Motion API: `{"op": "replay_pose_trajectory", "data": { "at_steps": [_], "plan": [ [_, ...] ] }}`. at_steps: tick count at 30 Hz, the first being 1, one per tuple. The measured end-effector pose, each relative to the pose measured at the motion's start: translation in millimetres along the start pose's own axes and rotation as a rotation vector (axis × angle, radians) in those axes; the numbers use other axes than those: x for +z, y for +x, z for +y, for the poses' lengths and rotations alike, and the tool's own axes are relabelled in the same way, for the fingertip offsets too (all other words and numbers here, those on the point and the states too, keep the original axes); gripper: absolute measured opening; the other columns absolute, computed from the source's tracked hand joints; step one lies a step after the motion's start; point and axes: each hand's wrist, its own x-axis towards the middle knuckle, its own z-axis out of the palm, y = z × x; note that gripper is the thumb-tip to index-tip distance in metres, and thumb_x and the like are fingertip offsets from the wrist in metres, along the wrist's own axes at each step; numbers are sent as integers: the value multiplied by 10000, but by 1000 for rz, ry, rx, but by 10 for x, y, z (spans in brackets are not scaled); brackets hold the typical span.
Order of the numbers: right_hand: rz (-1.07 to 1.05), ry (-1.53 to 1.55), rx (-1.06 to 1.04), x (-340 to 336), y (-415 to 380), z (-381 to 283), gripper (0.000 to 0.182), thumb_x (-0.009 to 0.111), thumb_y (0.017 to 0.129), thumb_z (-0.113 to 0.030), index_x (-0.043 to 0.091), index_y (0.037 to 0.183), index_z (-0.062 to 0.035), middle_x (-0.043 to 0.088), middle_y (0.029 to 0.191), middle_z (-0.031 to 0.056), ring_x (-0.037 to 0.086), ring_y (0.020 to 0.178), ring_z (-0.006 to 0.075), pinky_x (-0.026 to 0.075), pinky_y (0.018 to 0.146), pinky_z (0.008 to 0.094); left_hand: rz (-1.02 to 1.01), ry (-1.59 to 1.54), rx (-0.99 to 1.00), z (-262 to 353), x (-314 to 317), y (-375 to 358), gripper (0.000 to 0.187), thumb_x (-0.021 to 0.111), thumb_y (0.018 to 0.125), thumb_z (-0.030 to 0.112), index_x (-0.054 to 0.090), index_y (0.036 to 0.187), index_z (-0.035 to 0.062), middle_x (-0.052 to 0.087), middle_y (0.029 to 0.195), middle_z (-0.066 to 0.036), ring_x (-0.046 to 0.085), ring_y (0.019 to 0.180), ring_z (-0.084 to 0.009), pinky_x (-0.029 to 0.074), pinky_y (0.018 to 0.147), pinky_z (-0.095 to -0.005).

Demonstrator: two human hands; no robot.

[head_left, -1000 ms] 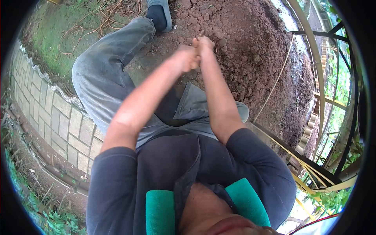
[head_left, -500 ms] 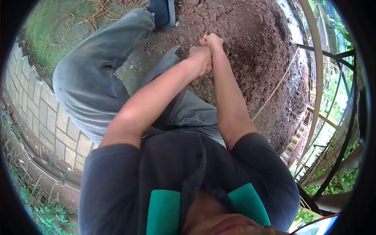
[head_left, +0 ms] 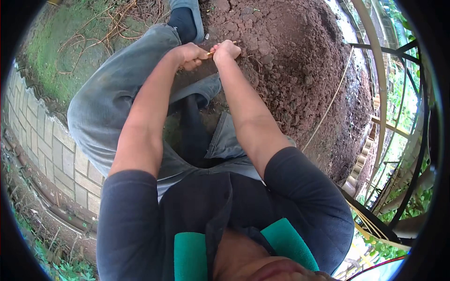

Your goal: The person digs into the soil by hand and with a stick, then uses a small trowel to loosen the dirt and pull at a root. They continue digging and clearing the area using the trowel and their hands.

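Note:
A thin yellow stick-like piece (head_left: 209, 53) shows between my two hands, which are held out in front over the ground. My left hand (head_left: 188, 55) has its thumb and fingers closed at the piece's left end. My right hand (head_left: 227, 49) is wrapped around the other side, with a small tip showing past its knuckles. The hands are close together, a small gap between them. Below and to their right is a mound of loose reddish-brown soil (head_left: 300, 70).
My bent leg in grey jeans (head_left: 98, 103) and a foot in a dark sock and slipper (head_left: 184, 23) are on the left. Dry roots (head_left: 117, 21) lie on mossy ground beyond. Paving bricks (head_left: 51, 145) run along the left, a bamboo pole (head_left: 375, 61) and black metal frame (head_left: 398, 54) on the right.
Both hands have moved left and slightly apart from being pressed together. The yellow piece now shows between them, and the legs are spread wider.

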Motion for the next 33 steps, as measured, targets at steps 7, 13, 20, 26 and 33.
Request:
{"op": "replay_pose_trajectory", "data": {
  "at_steps": [7,13,20,26,33],
  "plan": [
    [-171,143,-93,-668,122,-427,188,496,867,-39,449,688,-7,452,560,71,445,396,150,317,342,286,450,314,232,181,1344,-253,264,548,865,226,586,698,26,486,534,-16,397,366,-107,249,317,-298],
    [-258,-34,-51,-1204,-74,-779,163,521,843,-3,480,686,15,516,601,103,459,391,142,307,334,283,227,-339,126,133,1918,-692,233,429,918,133,524,737,23,472,576,-69,374,372,-128,212,317,-287],
    [-201,-420,17,-656,485,-742,45,520,831,-4,557,815,16,559,658,132,529,466,186,399,354,292,375,-768,140,282,1999,-293,220,391,885,30,476,683,17,473,579,-90,400,380,-133,208,311,-290],
    [-58,-297,-57,-355,591,-576,81,517,809,-5,558,878,7,558,700,119,527,479,205,407,380,318,296,-609,66,393,1551,-82,189,429,861,15,474,679,34,463,571,-50,367,368,-97,183,304,-243],
    [53,-537,-249,-179,745,-370,272,553,786,-119,626,988,48,637,1001,268,626,956,382,502,791,399,280,-461,110,359,1192,169,209,460,820,-11,481,615,30,464,542,-58,344,353,-129,176,308,-289]
  ]
}}
